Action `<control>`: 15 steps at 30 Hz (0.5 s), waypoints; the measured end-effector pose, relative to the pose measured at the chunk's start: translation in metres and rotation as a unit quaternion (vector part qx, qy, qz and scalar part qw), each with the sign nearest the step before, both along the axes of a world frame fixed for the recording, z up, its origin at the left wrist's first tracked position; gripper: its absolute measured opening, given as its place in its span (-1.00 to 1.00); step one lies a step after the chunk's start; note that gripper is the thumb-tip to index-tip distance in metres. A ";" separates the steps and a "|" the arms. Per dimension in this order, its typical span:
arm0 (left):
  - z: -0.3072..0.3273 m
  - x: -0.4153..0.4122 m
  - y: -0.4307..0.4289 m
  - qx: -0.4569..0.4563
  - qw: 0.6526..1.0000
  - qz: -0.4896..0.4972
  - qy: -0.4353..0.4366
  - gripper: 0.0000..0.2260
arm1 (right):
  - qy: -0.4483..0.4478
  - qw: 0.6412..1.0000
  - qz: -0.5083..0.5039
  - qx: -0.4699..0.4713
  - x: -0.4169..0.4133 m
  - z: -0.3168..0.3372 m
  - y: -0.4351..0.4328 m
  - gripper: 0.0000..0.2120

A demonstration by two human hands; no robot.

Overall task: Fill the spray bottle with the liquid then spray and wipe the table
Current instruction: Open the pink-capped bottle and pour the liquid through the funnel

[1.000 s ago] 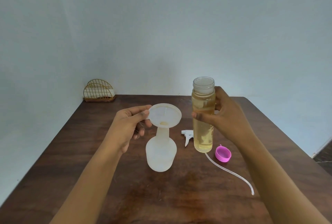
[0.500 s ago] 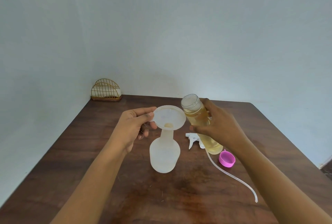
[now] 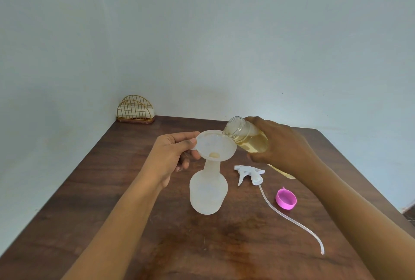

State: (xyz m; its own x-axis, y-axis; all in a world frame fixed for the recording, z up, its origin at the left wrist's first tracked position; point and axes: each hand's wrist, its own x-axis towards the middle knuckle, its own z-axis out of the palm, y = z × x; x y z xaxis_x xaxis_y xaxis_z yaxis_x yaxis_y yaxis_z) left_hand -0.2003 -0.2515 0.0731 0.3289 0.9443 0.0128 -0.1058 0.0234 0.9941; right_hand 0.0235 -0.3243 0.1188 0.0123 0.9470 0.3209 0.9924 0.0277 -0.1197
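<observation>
While tipped over the funnel (image 3: 216, 148), jar (image 3: 246, 137) gripped in right hand (image 3: 280, 147). Left hand (image 3: 171, 156) fingers pinching funnel rim atop spray bottle (image 3: 208, 192) mid-counter (image 3: 112, 223)

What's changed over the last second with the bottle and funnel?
The right hand tipped the liquid bottle from upright until its mouth reached the funnel rim. The left hand keeps holding the funnel in the spray bottle. Sprayer head and pink cap unmoved.

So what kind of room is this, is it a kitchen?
Probably a plain room at home, maybe a dining corner; a kitchen can't be confirmed. There is only a dark brown wooden table pushed into a corner of bare pale walls, with a gold wire napkin holder holding white napkins.
</observation>
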 end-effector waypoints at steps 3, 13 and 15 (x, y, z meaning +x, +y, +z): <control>0.000 0.000 0.000 0.000 1.000 0.002 0.005 -0.80 | -0.007 1.000 0.005 -0.003 0.002 0.001 0.002 -0.37; 0.000 0.002 -0.001 0.002 1.000 0.002 0.007 -0.80 | -0.042 0.999 -0.001 -0.010 0.007 0.002 0.002 -0.34; 0.000 0.002 -0.001 0.002 1.000 0.001 0.008 -0.80 | -0.044 0.999 0.000 -0.012 0.007 0.003 0.002 -0.34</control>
